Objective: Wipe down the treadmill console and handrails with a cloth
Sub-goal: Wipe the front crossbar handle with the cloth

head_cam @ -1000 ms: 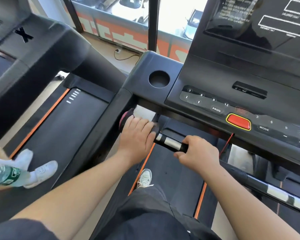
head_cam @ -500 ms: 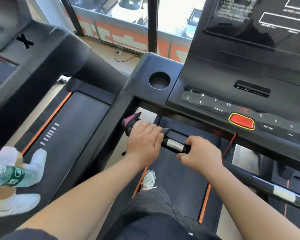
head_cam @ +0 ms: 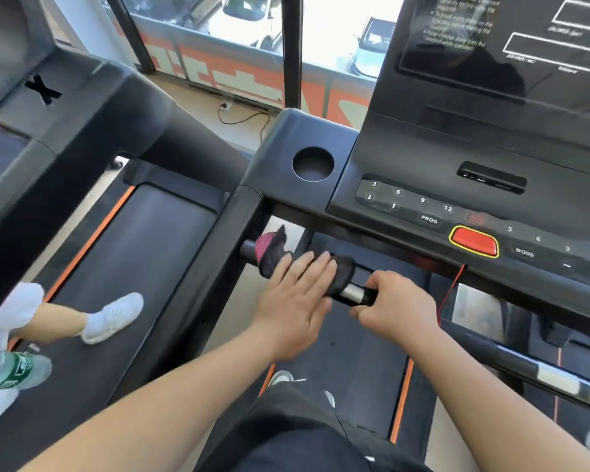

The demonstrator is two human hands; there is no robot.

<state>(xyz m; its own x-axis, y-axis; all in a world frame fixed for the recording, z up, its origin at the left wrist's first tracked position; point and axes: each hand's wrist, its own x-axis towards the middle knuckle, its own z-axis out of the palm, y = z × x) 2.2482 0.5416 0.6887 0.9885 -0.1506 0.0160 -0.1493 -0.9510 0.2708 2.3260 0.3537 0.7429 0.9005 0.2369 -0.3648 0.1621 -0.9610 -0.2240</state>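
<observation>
Head camera looks down on the treadmill's front handrail, the short crossbar just below the console. The dark cloth, with a pink patch at its far end, is draped over the left part of this bar, near where it meets the side upright. The left hand lies on top of the cloth with fingers straight and close together, pressing it flat against the bar rather than curling round it. The right hand is closed around the same bar, just beside the bright metal sensor band, apparently steadying the body. The step in hand looks like the handrail wipe. The console face, its keys and the red stop button lie well apart from the cloth and appear to be waiting their turn. The next move probably calls for sliding the cloth rightward along the bar, which means the right hand must let go first.
</observation>
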